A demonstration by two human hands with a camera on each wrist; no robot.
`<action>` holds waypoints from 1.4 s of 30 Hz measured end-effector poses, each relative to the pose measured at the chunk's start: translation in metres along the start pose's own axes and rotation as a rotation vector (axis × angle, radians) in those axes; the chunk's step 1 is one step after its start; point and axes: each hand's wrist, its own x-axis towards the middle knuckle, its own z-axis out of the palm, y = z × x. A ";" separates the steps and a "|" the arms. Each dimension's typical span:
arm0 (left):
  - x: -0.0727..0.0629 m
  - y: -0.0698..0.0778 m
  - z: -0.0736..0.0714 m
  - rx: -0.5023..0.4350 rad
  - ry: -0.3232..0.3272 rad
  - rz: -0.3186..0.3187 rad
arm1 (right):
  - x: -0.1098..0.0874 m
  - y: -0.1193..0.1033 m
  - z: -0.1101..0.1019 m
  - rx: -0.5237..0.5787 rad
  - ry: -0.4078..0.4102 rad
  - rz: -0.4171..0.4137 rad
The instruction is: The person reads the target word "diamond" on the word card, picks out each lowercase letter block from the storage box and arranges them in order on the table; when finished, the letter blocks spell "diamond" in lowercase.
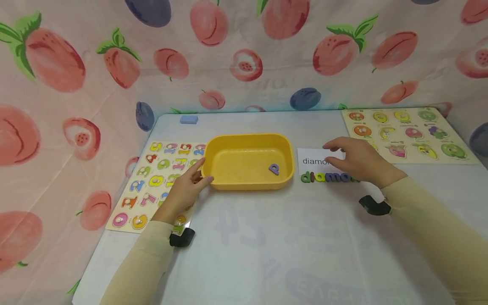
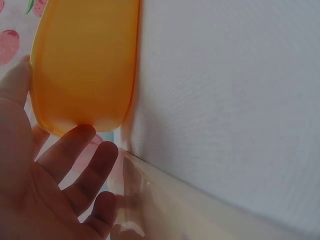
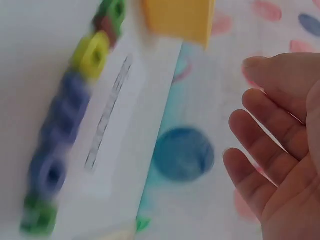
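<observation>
A yellow tub (image 1: 248, 185) stands mid-table with one purple letter piece (image 1: 274, 169) inside. My left hand (image 1: 185, 186) touches the near left corner of the tub; in the left wrist view its fingers spread around the tub's end (image 2: 85, 75) without curling tightly. My right hand (image 1: 360, 161) hovers over the white word card (image 1: 310, 155), fingers loosely bent, holding nothing. It hides the end of the printed word. Below the card lies a row of coloured letters (image 1: 324, 177), blurred in the right wrist view, from green through red, yellow and purple to a green one (image 3: 39, 216).
A number puzzle board (image 1: 127, 216) lies left of the tub, partly under my left arm. At the back right is a fruit puzzle board (image 1: 411, 157). A small blue block (image 1: 189, 120) sits near the back edge, before a fruit-patterned cloth (image 1: 267, 84).
</observation>
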 end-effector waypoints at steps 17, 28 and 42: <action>-0.001 0.002 -0.001 0.006 -0.004 0.014 | 0.058 -0.067 0.044 0.074 -0.146 -0.182; -0.001 0.002 -0.002 0.013 -0.007 0.014 | 0.076 -0.101 0.070 0.124 -0.199 -0.142; -0.002 0.000 -0.002 -0.015 -0.010 0.015 | 0.089 -0.107 0.093 0.117 -0.283 -0.085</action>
